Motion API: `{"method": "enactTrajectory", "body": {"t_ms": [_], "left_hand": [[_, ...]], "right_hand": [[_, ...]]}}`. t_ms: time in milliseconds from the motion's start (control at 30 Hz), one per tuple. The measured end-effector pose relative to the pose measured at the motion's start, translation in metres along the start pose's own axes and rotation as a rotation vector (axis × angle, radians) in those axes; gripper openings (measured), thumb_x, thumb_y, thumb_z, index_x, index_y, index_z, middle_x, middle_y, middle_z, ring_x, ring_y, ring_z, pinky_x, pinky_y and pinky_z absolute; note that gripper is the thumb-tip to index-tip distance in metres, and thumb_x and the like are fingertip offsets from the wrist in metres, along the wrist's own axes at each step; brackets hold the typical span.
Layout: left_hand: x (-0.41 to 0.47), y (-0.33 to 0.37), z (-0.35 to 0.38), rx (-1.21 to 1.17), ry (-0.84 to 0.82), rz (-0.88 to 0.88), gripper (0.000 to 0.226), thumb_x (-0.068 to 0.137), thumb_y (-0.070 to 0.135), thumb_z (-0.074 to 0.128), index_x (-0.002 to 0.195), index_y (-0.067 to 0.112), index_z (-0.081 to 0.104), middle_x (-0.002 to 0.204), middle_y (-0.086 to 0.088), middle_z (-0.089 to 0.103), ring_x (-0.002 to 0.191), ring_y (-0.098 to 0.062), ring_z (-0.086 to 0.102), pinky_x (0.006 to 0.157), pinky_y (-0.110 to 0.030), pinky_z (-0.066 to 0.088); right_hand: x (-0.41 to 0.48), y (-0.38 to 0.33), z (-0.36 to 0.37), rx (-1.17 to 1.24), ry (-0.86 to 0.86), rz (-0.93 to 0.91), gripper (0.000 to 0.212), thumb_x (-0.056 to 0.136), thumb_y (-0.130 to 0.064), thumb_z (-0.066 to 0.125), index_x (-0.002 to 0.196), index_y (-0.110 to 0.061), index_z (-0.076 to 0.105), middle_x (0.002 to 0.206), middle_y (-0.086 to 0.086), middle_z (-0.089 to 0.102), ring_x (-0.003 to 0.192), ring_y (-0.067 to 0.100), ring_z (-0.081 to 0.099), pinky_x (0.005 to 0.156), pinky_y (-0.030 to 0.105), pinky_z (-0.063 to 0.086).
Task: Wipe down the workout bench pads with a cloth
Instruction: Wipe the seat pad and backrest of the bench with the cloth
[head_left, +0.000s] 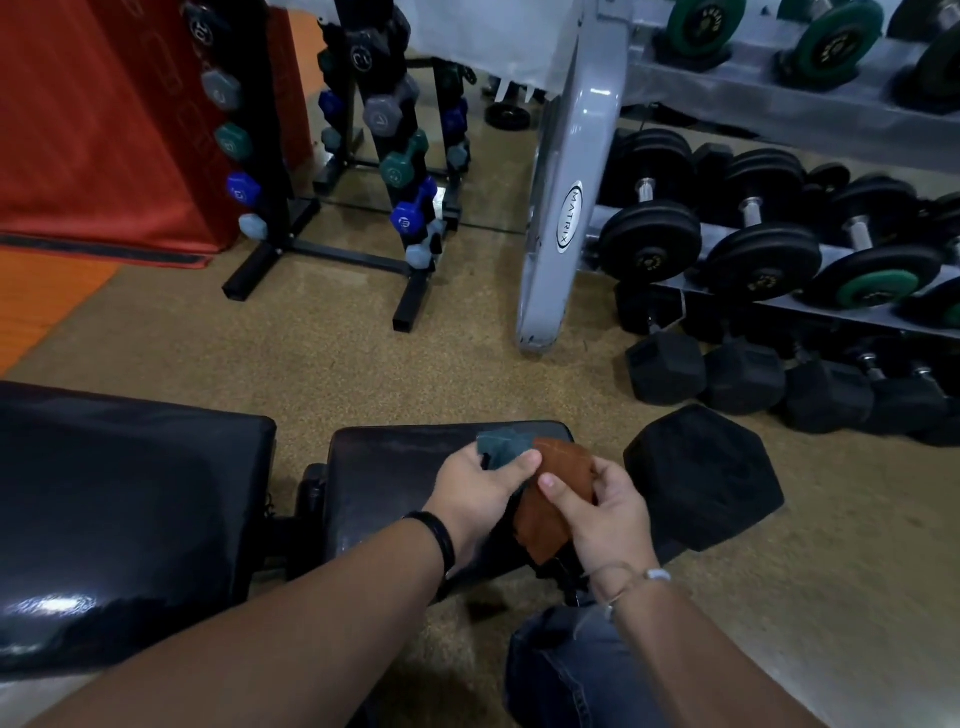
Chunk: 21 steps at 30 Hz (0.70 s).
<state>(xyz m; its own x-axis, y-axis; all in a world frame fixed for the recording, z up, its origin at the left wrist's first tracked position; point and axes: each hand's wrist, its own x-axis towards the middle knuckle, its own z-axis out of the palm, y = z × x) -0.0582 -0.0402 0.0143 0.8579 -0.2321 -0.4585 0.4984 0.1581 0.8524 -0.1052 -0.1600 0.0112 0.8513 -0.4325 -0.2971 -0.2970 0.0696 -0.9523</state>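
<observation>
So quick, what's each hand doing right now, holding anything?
Left hand: closed, its grip on the grey-green part of the cloth.
Right hand: closed, its grip on the rust-brown part of the same cloth, above the small bench pad.

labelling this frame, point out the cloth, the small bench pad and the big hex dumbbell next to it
cloth (545, 512): head view, on its brown middle.
small bench pad (384, 478): head view, on its bare black top.
big hex dumbbell (706, 475): head view, on its near hexagonal head.
</observation>
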Motion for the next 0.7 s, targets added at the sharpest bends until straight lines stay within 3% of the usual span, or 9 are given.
{"method": "enactTrajectory", "body": {"t_ms": [67,167,267,367,500,600,700], "left_hand": [[-0.001,0.000,-0.005,0.010,-0.077,0.028,0.016,0.082,0.010,0.071,0.097,0.007,0.067,0.091,-0.006,0.072,0.078,-0.013,0.069,0.064,-0.021,0.053],[0.002,0.001,-0.007,0.029,-0.093,0.026,0.004,0.084,0.010,0.068,0.087,0.010,0.068,0.080,0.001,0.072,0.072,-0.008,0.067,0.062,-0.017,0.051],[0.007,-0.003,-0.006,0.174,-0.052,0.059,0.007,0.087,0.016,0.067,0.079,0.017,0.067,0.078,0.005,0.068,0.071,-0.006,0.064,0.063,-0.017,0.051],[0.014,-0.009,-0.008,0.422,-0.016,0.112,0.013,0.085,0.031,0.069,0.082,0.019,0.068,0.086,0.004,0.068,0.083,-0.014,0.065,0.076,-0.026,0.053],[0.025,-0.017,-0.015,0.806,0.051,0.173,0.041,0.080,0.053,0.065,0.093,0.013,0.068,0.105,0.000,0.057,0.099,-0.015,0.057,0.090,-0.032,0.047],[0.025,-0.016,-0.023,0.919,0.067,0.252,0.028,0.082,0.050,0.065,0.093,0.025,0.062,0.108,0.009,0.051,0.109,-0.015,0.048,0.097,-0.031,0.041],[0.025,-0.012,-0.036,1.146,0.040,0.325,0.032,0.084,0.051,0.062,0.110,0.033,0.060,0.124,0.015,0.049,0.120,-0.012,0.039,0.102,-0.029,0.033]], "right_hand": [[0.003,-0.004,-0.001,-0.015,0.013,0.001,0.026,0.073,-0.015,0.076,0.093,-0.014,0.060,0.093,0.010,0.069,0.080,0.020,0.067,0.073,0.037,0.057],[0.004,-0.007,0.003,0.008,-0.043,0.071,0.020,0.073,-0.021,0.075,0.089,-0.014,0.064,0.092,0.012,0.070,0.081,0.024,0.067,0.077,0.040,0.056],[0.003,-0.010,0.006,0.233,-0.100,0.224,0.019,0.079,-0.003,0.066,0.097,-0.007,0.063,0.091,0.018,0.068,0.080,0.029,0.064,0.078,0.044,0.051],[0.006,-0.013,0.000,0.289,-0.117,0.240,0.023,0.082,0.008,0.053,0.100,-0.006,0.058,0.085,0.016,0.064,0.074,0.027,0.061,0.069,0.038,0.051],[0.015,-0.016,-0.007,0.198,-0.118,0.141,0.025,0.081,0.010,0.056,0.100,-0.006,0.055,0.083,0.012,0.065,0.064,0.015,0.064,0.057,0.025,0.055],[0.027,-0.020,-0.016,0.100,-0.025,0.068,0.026,0.076,0.012,0.061,0.086,-0.011,0.060,0.081,0.011,0.066,0.063,0.013,0.064,0.061,0.027,0.055],[0.044,-0.023,-0.032,-0.346,0.184,-0.054,0.025,0.071,0.001,0.066,0.079,-0.023,0.061,0.090,0.004,0.063,0.078,0.020,0.059,0.072,0.032,0.051]]}}
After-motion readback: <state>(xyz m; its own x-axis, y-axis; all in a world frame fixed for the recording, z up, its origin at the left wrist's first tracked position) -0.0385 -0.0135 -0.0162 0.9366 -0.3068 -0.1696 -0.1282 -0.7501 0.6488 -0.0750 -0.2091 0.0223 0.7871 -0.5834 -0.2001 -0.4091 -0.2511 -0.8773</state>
